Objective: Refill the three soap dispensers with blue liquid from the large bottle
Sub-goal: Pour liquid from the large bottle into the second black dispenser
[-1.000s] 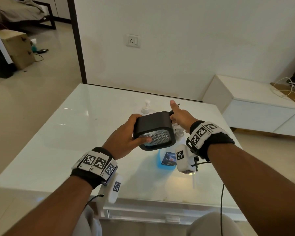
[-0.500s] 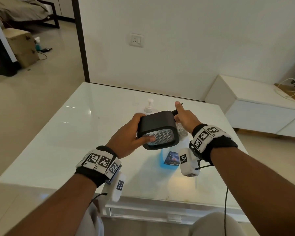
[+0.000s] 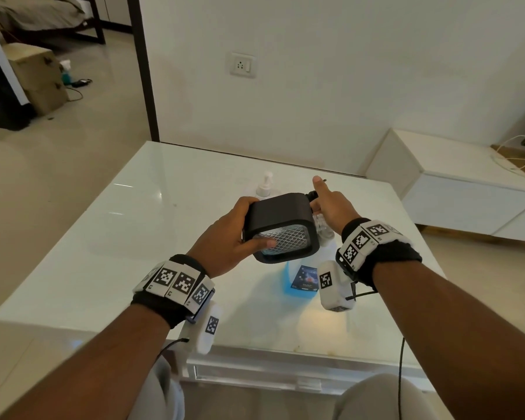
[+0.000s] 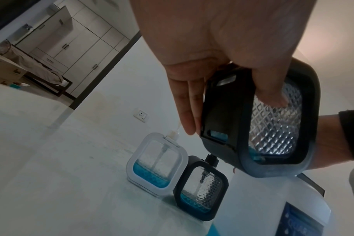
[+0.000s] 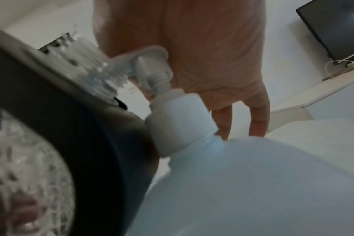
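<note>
Black dispenser (image 3: 281, 227) clasped between left hand (image 3: 225, 237) thumb and fingers (image 4: 189, 102); right hand (image 3: 331, 207) grip unclear.

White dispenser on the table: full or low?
Low. White dispenser stands upright, blue liquid filling only its bottom third or so.

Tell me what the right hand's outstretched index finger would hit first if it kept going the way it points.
Likely nothing on the table: the right hand points its index finger up and away over the glossy white table, toward the white wall. Depth is unclear.
</note>
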A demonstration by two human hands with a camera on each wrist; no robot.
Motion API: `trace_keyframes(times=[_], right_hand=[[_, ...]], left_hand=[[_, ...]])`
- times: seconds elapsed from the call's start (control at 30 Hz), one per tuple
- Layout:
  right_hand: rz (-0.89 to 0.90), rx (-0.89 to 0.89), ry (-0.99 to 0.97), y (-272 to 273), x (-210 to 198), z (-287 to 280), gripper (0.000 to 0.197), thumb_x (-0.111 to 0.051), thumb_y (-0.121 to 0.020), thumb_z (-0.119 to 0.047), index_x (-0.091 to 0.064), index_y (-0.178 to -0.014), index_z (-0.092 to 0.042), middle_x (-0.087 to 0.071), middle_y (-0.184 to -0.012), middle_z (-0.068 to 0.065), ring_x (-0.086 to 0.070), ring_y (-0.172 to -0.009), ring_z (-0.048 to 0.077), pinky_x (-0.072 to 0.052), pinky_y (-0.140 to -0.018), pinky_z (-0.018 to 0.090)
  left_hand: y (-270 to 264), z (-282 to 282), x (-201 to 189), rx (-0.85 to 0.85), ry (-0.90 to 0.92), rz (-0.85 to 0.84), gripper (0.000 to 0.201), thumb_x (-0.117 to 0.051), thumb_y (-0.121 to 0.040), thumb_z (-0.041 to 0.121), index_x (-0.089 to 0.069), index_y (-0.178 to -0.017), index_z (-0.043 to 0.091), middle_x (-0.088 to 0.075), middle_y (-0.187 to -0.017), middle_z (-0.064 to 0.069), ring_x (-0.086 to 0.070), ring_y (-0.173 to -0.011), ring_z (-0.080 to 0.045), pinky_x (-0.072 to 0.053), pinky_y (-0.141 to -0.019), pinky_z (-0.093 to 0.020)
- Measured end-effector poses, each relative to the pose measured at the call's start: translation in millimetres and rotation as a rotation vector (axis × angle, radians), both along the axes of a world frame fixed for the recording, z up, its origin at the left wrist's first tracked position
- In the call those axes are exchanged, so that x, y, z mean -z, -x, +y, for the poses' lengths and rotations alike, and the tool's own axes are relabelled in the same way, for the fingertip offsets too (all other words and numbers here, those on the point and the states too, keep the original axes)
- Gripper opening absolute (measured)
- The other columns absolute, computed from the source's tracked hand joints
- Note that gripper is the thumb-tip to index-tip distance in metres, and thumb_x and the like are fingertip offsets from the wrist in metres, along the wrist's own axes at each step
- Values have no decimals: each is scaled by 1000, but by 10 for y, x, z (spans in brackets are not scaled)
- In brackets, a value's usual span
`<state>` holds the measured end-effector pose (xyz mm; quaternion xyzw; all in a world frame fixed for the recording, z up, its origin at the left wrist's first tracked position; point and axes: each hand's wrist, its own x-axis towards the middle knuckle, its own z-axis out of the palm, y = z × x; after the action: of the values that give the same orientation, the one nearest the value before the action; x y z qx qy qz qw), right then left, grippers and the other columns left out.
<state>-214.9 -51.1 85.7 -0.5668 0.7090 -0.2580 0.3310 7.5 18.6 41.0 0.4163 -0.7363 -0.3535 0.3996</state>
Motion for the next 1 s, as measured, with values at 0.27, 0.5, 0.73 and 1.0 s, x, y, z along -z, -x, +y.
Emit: trace_keyframes(times=[0.27,0.5,0.73,1.0], right_hand=[[-6,-94,-125,-38,-95,-3,69,-16,-99,-64,-60,-97,-10,-59,-121,9,-51,-108,24,-34,-97,38],[12,-46,-29,-13,9,-39,68,-19,-101,-58,-65,-86,-11,-64,-105,9,-55,-96,23,-33,-87,32],[23,-35,-19,-1,18,-35,67,-20,-101,-57,-66,-85,-11,-64,-105,9,-55,-95,23,-31,-86,31],[27,-70,-72,-30,-57,-47,61,-24,-101,-57,-61,-76,-14,-63,-108,11,-56,-99,25,-35,-88,33]], left_hand=[[-15,11,3,-1,3,5,69,-64,-73,62,-38,-127,26,-59,-118,7,-62,-104,-12,-59,-77,-41],[-5,-5,13,-2,-5,5,69,-64,-74,60,-37,-127,26,-58,-118,10,-61,-105,-10,-59,-78,-39],[2,3,-8,8,-17,17,68,-63,-73,61,-37,-126,27,-57,-118,11,-61,-106,-9,-59,-78,-37],[-1,3,-1,11,-26,18,70,-63,-73,61,-37,-127,26,-58,-120,7,-61,-107,-11,-59,-79,-38]])
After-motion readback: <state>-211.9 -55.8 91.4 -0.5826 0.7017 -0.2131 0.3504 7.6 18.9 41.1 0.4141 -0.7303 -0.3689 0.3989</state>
